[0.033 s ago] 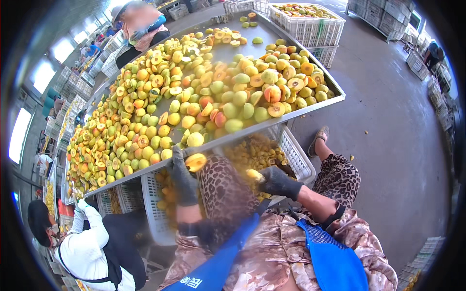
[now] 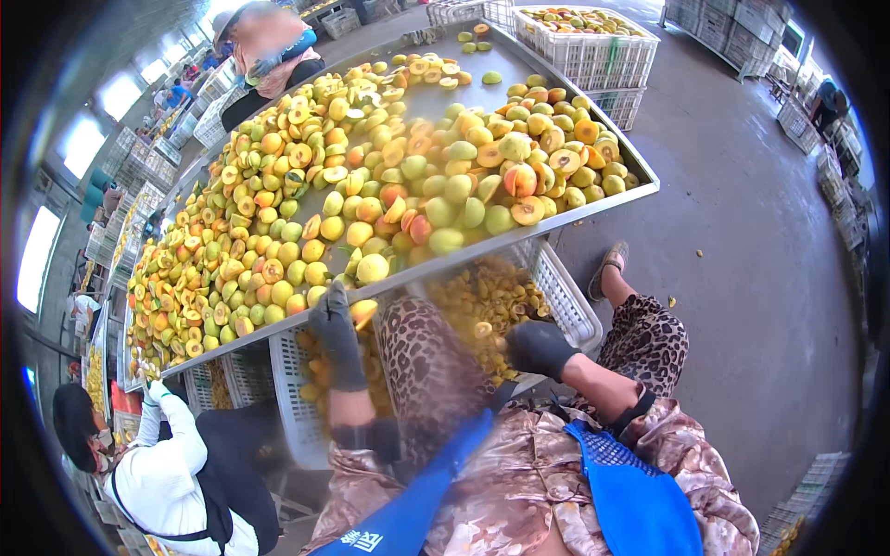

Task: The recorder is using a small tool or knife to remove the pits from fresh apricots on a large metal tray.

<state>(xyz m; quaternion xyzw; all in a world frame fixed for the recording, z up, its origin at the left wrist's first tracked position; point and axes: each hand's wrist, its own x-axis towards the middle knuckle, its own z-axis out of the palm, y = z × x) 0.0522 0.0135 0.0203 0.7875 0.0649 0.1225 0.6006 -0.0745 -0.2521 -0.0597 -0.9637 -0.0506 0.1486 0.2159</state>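
Observation:
A long metal table [image 2: 643, 188] is heaped with yellow, green and reddish peaches [image 2: 389, 185], whole and halved. My left hand [image 2: 338, 341], in a dark glove, reaches to the table's near edge and grips a yellow peach half [image 2: 364, 309]. My right hand [image 2: 538, 347], also dark-gloved, is curled lower down over a white slatted crate [image 2: 567, 298] filled with cut peach pieces. A small yellow piece [image 2: 482, 329] is just left of that hand. What the right fist holds is hidden.
A person in white with a dark cap [image 2: 162, 468] works at my lower left. Another person [image 2: 264, 46] stands at the table's far end. White crates of fruit [image 2: 593, 42] are stacked at the back right. Grey concrete floor [image 2: 751, 232] lies on the right.

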